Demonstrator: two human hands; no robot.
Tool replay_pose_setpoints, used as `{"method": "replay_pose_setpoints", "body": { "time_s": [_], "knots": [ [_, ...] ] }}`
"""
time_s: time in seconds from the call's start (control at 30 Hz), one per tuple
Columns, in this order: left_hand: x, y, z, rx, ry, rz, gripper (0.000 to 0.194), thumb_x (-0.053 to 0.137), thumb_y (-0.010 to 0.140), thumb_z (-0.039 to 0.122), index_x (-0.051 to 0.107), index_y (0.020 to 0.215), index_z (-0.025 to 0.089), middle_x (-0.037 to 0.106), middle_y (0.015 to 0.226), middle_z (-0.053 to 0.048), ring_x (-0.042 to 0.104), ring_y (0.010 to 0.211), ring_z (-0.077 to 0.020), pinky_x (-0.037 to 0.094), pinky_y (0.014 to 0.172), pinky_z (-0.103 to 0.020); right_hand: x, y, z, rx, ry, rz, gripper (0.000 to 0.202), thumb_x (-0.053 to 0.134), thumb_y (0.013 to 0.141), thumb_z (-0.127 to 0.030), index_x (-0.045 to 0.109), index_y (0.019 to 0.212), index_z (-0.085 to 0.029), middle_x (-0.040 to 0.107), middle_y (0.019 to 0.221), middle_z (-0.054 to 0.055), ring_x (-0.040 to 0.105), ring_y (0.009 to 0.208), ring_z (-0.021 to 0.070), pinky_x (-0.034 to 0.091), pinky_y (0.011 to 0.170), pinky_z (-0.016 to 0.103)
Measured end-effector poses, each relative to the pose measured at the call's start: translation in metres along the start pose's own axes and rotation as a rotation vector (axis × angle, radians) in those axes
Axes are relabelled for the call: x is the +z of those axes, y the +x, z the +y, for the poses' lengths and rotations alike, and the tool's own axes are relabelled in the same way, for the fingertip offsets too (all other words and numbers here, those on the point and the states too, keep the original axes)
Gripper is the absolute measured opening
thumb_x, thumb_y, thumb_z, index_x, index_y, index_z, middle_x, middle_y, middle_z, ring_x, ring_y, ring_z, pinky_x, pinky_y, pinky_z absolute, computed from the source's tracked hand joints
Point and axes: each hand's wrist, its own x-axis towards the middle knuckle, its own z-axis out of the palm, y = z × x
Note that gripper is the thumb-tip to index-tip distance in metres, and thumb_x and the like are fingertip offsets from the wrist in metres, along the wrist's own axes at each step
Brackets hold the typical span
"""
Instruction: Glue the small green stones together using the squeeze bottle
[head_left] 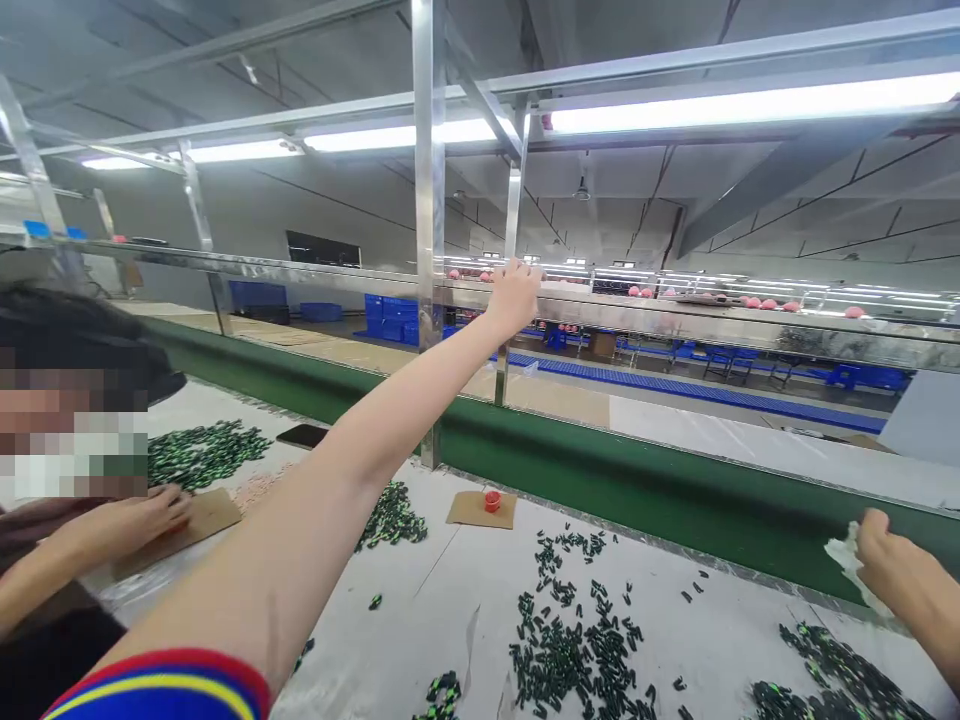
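Note:
My left hand (pixel 516 297) is raised far forward at the metal shelf rail (pixel 637 312), its fingers curled over the top edge. What lies under those fingers is hidden. At the far right, my right hand (pixel 892 560) grips a crumpled white tissue (pixel 853 562) beside the green conveyor belt (pixel 675 500). Small dark green-and-black pieces (pixel 570 650) lie in a loose heap on the white table (pixel 405 620) below my hands. Another heap of dark pieces (pixel 832 680) is beneath my right hand.
A co-worker's hand (pixel 161 515) rests by a cardboard piece (pixel 202 520) on the left, near a green-black pile (pixel 206 450). A red round item (pixel 492 501) sits on cardboard (pixel 461 508). An upright metal post (pixel 429 200) stands at the belt. Blue crates (pixel 390 317) show behind.

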Motion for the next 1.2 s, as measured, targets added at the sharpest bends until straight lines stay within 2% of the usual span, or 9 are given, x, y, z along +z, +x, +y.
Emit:
{"method": "replay_pose_setpoints", "body": {
  "time_s": [0.17,0.27,0.4,0.53,0.7,0.8,0.93,1.0,1.2],
  "knots": [
    [0.007,0.024,0.022,0.005,0.003,-0.028,0.037,0.051,0.081,0.002,0.053,0.118,0.007,0.056,0.123,-0.022,0.043,0.122,-0.0361,0.034,0.096,-0.048,-0.005,0.018,-0.034,-0.237,-0.102,0.010,0.032,0.031,0.079,0.006,0.046,0.085,-0.022,0.047,0.044,0.002,0.053,0.038,0.0231,0.028,0.047,0.033],
    [0.009,-0.005,0.059,0.206,-0.306,0.049,0.025,0.050,0.090,0.022,0.055,0.114,0.014,0.058,0.118,-0.015,0.046,0.117,-0.0313,0.035,0.097,-0.045,-0.026,0.019,-0.078,-0.389,0.076,0.044,0.014,0.043,0.087,-0.009,0.046,0.094,-0.020,0.063,0.061,0.008,0.064,0.051,0.0244,0.037,0.047,0.030],
    [-0.007,-0.092,0.119,0.720,-0.819,-0.343,0.055,0.072,0.072,0.051,0.055,0.111,0.016,0.061,0.113,-0.012,0.053,0.106,-0.0282,0.040,0.093,-0.041,-0.063,0.007,-0.136,-0.444,0.389,0.110,0.021,0.052,0.091,-0.026,0.042,0.108,-0.020,0.068,0.071,0.002,0.066,0.060,0.0184,0.047,0.052,0.025],
    [-0.032,-0.161,0.147,0.673,-1.177,-0.764,0.033,0.049,0.089,0.049,0.055,0.094,0.016,0.061,0.079,-0.003,0.054,0.067,-0.0147,0.042,0.063,-0.026,-0.097,-0.019,-0.175,-0.446,0.577,0.092,0.027,0.052,0.091,-0.024,0.042,0.116,-0.021,0.065,0.071,-0.003,0.061,0.058,0.0118,0.049,0.056,0.021],
    [-0.053,-0.177,0.132,0.677,-1.141,-0.814,0.031,0.033,0.094,0.032,0.049,0.071,0.018,0.043,0.059,0.004,0.039,0.057,-0.0109,0.037,0.065,-0.025,-0.133,-0.042,-0.177,-0.404,0.679,-0.084,0.022,0.056,0.091,-0.028,0.061,0.112,-0.022,0.069,0.087,0.004,0.064,0.073,0.0134,0.052,0.065,0.024],
    [-0.069,-0.178,0.116,0.675,-1.067,-0.978,0.033,0.031,0.093,0.033,0.046,0.068,0.018,0.044,0.062,0.003,0.039,0.061,-0.0120,0.037,0.071,-0.026,-0.146,-0.044,-0.164,-0.384,0.733,-0.478,0.033,0.056,0.092,-0.033,0.062,0.123,-0.026,0.070,0.099,0.006,0.066,0.082,0.0149,0.052,0.069,0.025],
    [-0.086,-0.188,0.106,0.674,-1.087,-1.247,0.039,0.042,0.090,0.043,0.045,0.061,0.018,0.047,0.062,0.001,0.043,0.066,-0.0149,0.038,0.067,-0.026,-0.147,-0.049,-0.152,-0.465,0.965,-1.107,0.067,0.063,0.087,-0.034,0.034,0.147,-0.025,0.072,0.104,0.007,0.068,0.091,0.0161,0.054,0.079,0.027],
    [-0.091,-0.193,0.103,0.633,-1.125,-1.337,0.041,0.050,0.086,0.048,0.046,0.058,0.019,0.046,0.060,0.001,0.043,0.064,-0.0150,0.039,0.062,-0.025,-0.145,-0.054,-0.152,-0.484,1.069,-1.198,0.070,0.062,0.088,-0.032,0.029,0.149,-0.022,0.071,0.107,0.009,0.068,0.095,0.0166,0.052,0.084,0.029],
    [-0.106,-0.199,0.094,0.525,-1.188,-1.446,0.049,0.059,0.080,0.059,0.045,0.055,0.019,0.039,0.054,0.002,0.039,0.054,-0.0131,0.038,0.052,-0.024,-0.144,-0.070,-0.163,-0.562,1.239,-1.212,0.074,0.061,0.089,-0.034,0.023,0.150,-0.018,0.070,0.110,0.014,0.067,0.098,0.0174,0.051,0.086,0.031]
  ]
}}
